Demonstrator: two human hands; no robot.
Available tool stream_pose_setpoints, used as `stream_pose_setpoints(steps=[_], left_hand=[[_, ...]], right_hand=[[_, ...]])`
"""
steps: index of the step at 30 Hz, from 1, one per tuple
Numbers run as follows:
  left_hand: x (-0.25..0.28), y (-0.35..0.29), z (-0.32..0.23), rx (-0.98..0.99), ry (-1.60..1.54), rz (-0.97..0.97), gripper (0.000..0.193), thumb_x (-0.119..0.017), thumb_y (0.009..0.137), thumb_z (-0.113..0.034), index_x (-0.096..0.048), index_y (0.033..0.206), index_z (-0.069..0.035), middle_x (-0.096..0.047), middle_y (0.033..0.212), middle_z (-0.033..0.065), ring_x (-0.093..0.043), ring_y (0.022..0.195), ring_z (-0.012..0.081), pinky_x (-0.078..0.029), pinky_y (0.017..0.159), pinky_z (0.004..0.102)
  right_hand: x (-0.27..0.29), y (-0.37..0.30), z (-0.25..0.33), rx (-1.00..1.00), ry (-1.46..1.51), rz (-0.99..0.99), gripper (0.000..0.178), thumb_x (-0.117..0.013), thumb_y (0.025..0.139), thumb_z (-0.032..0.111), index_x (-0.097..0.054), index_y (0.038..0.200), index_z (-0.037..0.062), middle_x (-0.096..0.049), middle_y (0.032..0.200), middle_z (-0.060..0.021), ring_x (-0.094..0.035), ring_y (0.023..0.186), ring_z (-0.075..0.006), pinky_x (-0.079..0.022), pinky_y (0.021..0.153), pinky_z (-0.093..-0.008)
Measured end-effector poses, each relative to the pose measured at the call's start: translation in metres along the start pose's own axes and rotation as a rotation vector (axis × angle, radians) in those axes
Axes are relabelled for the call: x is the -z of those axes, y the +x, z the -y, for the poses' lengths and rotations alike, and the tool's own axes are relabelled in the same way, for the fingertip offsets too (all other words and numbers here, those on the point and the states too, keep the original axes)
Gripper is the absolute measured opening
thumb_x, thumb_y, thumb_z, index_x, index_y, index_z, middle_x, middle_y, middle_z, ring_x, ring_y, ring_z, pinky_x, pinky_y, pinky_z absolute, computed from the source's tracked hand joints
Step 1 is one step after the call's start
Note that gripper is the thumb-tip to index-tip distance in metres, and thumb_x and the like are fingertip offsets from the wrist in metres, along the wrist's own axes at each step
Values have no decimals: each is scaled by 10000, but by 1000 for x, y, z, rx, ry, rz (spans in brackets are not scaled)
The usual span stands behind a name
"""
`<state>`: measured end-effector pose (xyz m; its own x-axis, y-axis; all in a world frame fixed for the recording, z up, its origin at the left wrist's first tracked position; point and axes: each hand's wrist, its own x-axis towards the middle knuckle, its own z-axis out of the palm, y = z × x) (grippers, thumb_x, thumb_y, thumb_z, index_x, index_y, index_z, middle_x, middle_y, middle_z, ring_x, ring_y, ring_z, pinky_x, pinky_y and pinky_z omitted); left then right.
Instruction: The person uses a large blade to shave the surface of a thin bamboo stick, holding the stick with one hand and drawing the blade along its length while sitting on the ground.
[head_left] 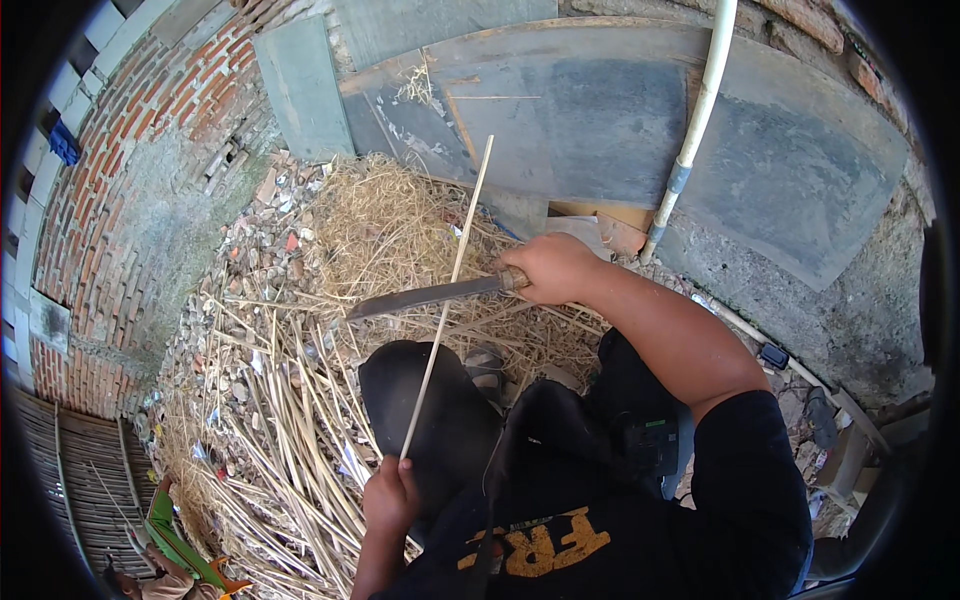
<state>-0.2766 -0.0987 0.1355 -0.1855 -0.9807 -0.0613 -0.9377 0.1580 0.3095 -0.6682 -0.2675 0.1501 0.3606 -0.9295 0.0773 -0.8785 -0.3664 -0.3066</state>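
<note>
A long, thin, pale stick (430,366), perhaps split bamboo, slants up and away from my left hand (391,497), whose fingers are closed round its lower end. My right hand (553,268) grips the wooden handle of a machete (425,297). Its dark blade points left and crosses the stick around the stick's middle; whether the edge touches it I cannot tell. Beneath the blade is my bent knee (425,410) in black cloth. A sandalled foot (485,370) shows just beyond the knee.
Many pale sticks (290,450) lie heaped at the left on rubble. Straw-like shavings (385,220) form a mound ahead. A white pipe (690,150) stands before grey panels (610,110). A brick wall (130,200) rises at left. Another person (165,580) is at the lower left.
</note>
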Motion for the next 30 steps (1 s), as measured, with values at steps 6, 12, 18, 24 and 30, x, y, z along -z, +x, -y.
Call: stream_pose_setpoints(steps=[6, 12, 18, 24, 30], left_hand=[[4, -2, -5, -1, 36, -26, 305, -468, 1029, -292, -527, 861, -45, -621, 677, 255, -612, 599, 483, -460, 534, 587], [-3, -3, -4, 57, 31, -35, 300, -477, 1024, -328, -532, 885, -67, -621, 681, 250, -618, 626, 490, -461, 548, 600], [-10, 2, -2, 72, 48, -45, 288, -482, 1021, -337, -530, 898, -81, -619, 672, 251, -618, 627, 493, -456, 540, 611], [-8, 0, 4, 5, 17, -74, 283, -510, 1012, -321, -516, 872, -75, -596, 622, 246, -603, 587, 492, -455, 512, 593], [-14, 4, 6, -10, 63, -105, 284, -527, 1007, -298, -505, 856, -59, -589, 616, 248, -605, 586, 483, -454, 512, 586]], right_hand=[[1, 5, 13, -47, -172, 75, 265, -684, 752, 185, -673, 996, 85, -715, 843, -137, -706, 821, -347, -552, 745, -484], [12, -2, 26, -45, -54, 45, 245, -683, 747, 185, -676, 974, 90, -706, 817, -146, -701, 807, -351, -550, 705, -490], [6, 7, 5, -179, 62, 124, 217, -690, 755, 223, -680, 956, 141, -699, 828, -125, -692, 841, -348, -548, 727, -488], [10, 5, 23, -127, 22, 103, 182, -695, 758, 221, -681, 923, 146, -698, 830, -112, -691, 873, -329, -549, 756, -474], [-3, 15, -26, -312, 115, 131, 233, -685, 767, 213, -694, 973, 103, -706, 882, -156, -682, 879, -362, -546, 779, -487]])
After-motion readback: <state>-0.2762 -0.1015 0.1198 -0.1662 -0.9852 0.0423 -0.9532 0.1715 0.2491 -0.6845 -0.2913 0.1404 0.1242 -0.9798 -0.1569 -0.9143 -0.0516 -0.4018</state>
